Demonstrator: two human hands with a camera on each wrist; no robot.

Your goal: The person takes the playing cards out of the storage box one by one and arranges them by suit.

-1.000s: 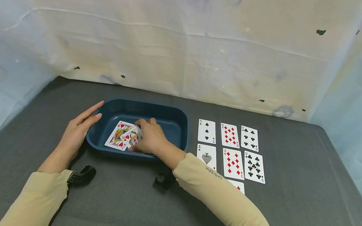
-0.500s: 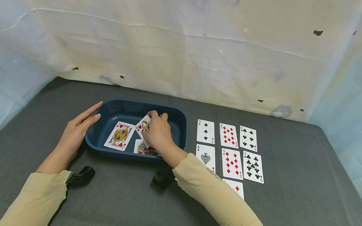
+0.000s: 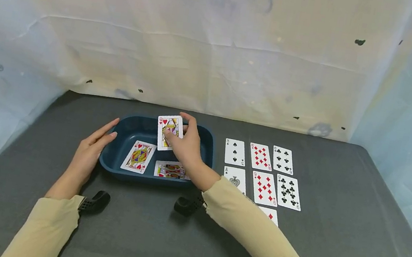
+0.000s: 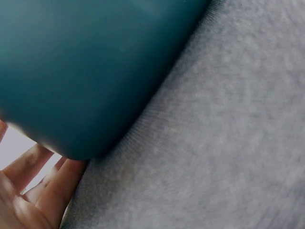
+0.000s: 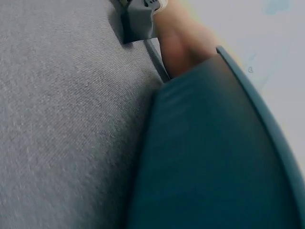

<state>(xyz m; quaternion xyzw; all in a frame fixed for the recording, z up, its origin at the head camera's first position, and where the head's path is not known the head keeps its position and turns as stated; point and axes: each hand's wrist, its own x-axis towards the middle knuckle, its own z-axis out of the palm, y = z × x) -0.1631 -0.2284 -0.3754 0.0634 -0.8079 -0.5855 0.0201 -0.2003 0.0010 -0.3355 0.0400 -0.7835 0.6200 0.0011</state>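
A dark blue tray (image 3: 124,143) stands on the grey cloth. My left hand (image 3: 87,153) rests against its left end with fingers extended; in the left wrist view the fingers (image 4: 59,186) touch the outer wall. With thumb and fingers, my right hand (image 3: 189,146) pinches a queen of hearts (image 3: 164,140), face up, above the tray's middle. Inside the tray lie a jack of hearts (image 3: 138,157) at the left and another face card (image 3: 168,170) near the front wall, partly covered by the right hand. The right wrist view shows the tray's wall (image 5: 209,143), not the right hand's fingers.
Right of the tray, several cards lie face up in rows, among them a three of spades (image 3: 235,152) and a nine of diamonds (image 3: 264,188). The right sleeve (image 3: 254,233) covers part of a front card (image 3: 270,215). A pale cloth backdrop (image 3: 216,59) encloses the table.
My right hand has drawn the queen of hearts off the other cards and raised it toward the tray's back. The face card beneath it came into sight. My left hand has stayed at the tray.
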